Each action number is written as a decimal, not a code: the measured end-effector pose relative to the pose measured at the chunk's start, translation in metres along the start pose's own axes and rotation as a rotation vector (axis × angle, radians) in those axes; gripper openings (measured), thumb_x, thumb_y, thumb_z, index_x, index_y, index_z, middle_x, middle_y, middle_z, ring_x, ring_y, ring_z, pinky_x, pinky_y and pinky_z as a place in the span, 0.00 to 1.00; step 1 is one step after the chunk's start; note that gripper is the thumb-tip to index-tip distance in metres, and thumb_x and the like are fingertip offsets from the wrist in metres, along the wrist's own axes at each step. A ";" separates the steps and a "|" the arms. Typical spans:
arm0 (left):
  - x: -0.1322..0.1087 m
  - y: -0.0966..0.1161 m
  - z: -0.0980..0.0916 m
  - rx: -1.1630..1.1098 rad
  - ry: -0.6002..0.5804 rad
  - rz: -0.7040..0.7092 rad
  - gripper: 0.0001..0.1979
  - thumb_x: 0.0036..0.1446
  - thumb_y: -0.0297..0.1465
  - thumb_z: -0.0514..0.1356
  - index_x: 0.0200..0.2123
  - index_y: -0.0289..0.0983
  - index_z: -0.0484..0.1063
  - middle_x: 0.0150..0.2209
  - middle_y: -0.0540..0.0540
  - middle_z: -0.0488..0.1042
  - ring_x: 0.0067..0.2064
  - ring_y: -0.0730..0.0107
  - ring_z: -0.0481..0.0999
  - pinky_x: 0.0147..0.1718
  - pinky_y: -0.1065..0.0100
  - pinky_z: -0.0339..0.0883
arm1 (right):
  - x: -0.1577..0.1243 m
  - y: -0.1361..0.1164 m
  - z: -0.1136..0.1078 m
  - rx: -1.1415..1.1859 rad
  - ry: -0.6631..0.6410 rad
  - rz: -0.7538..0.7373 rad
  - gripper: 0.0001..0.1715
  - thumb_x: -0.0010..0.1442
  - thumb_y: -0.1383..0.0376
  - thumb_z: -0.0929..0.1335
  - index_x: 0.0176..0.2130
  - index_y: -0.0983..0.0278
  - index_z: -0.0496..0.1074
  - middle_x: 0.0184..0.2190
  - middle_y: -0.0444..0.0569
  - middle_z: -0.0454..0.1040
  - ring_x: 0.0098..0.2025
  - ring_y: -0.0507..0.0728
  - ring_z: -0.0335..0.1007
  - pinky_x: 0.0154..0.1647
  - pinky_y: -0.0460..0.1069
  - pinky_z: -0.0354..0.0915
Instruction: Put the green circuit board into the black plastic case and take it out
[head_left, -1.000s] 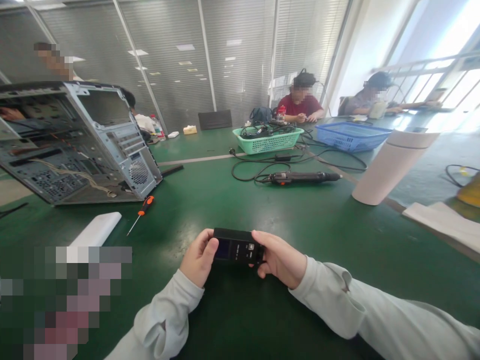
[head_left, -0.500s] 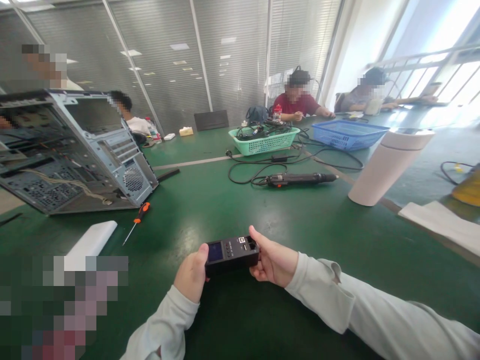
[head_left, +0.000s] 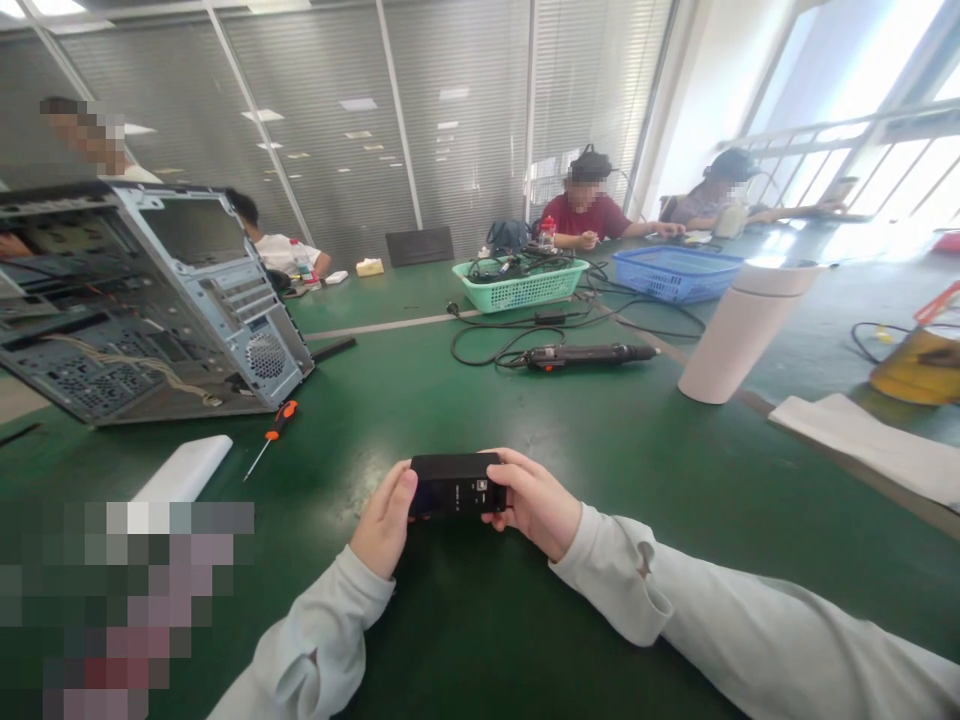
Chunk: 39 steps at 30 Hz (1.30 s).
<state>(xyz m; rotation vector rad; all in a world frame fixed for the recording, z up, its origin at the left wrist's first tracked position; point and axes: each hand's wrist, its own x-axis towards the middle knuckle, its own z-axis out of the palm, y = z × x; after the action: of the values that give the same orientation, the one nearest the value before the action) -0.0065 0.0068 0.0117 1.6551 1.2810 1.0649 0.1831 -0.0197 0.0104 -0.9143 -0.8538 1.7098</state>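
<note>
Between both hands is a small black electronic device point(head_left: 450, 484), box-shaped, with a dark screen at its left end and a square port at its right. My left hand point(head_left: 385, 520) is closed on the left end, thumb against the front edge. My right hand point(head_left: 536, 500) grips the right end, its thumb near the port. The fingers behind and under the device are partly hidden. To the left on the green table lie a screwdriver point(head_left: 282, 419) with an orange and black handle and a white flat box point(head_left: 187, 468).
An open computer case point(head_left: 225, 300) stands at the left. Beyond the hands lies a corded electric screwdriver point(head_left: 589, 357). Farther back are a green basket point(head_left: 521, 290) of cables and a blue basket point(head_left: 675, 275). A pale tumbler point(head_left: 739, 335) stands at the right. Several people sit around.
The device has been tilted, so its upper long side now shows and its screen face points more toward the front. Both hands still hold it. The view has shifted slightly right.
</note>
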 end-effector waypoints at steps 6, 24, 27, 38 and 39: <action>-0.002 0.000 0.003 -0.026 -0.150 0.150 0.31 0.50 0.40 0.63 0.55 0.35 0.60 0.45 0.40 0.73 0.43 0.60 0.75 0.39 0.62 0.72 | -0.008 0.001 -0.015 -0.572 -0.047 -0.519 0.22 0.48 0.64 0.64 0.44 0.66 0.62 0.48 0.53 0.60 0.44 0.55 0.64 0.34 0.44 0.67; -0.007 0.007 -0.002 0.377 -0.194 0.357 0.19 0.51 0.31 0.60 0.47 0.40 0.63 0.45 0.43 0.73 0.45 0.61 0.75 0.47 0.58 0.68 | -0.008 0.000 -0.023 -1.228 -0.003 -1.018 0.24 0.57 0.64 0.70 0.50 0.65 0.60 0.45 0.52 0.64 0.48 0.58 0.62 0.49 0.53 0.63; -0.007 0.006 -0.002 0.380 -0.193 0.328 0.19 0.51 0.31 0.61 0.47 0.41 0.63 0.45 0.44 0.74 0.44 0.61 0.76 0.47 0.58 0.69 | -0.007 0.001 -0.023 -1.233 0.010 -0.970 0.23 0.57 0.64 0.70 0.50 0.65 0.60 0.46 0.53 0.63 0.49 0.59 0.62 0.49 0.53 0.63; -0.009 0.012 0.002 0.348 -0.160 0.304 0.22 0.48 0.34 0.62 0.48 0.39 0.64 0.44 0.44 0.75 0.42 0.61 0.78 0.44 0.60 0.71 | -0.012 0.000 -0.022 -1.210 0.001 -0.979 0.21 0.60 0.64 0.65 0.51 0.67 0.59 0.46 0.55 0.62 0.49 0.58 0.60 0.51 0.53 0.62; -0.009 0.012 0.002 0.333 -0.168 0.292 0.23 0.47 0.34 0.63 0.48 0.39 0.64 0.43 0.44 0.76 0.42 0.60 0.78 0.44 0.60 0.71 | -0.013 0.001 -0.021 -1.201 0.014 -0.981 0.21 0.59 0.65 0.65 0.51 0.67 0.59 0.46 0.55 0.62 0.49 0.58 0.60 0.51 0.53 0.61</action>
<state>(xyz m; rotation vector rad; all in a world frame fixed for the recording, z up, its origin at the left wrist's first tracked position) -0.0022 -0.0043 0.0206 2.1869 1.1765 0.8861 0.2039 -0.0294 0.0022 -0.9427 -1.9602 0.2291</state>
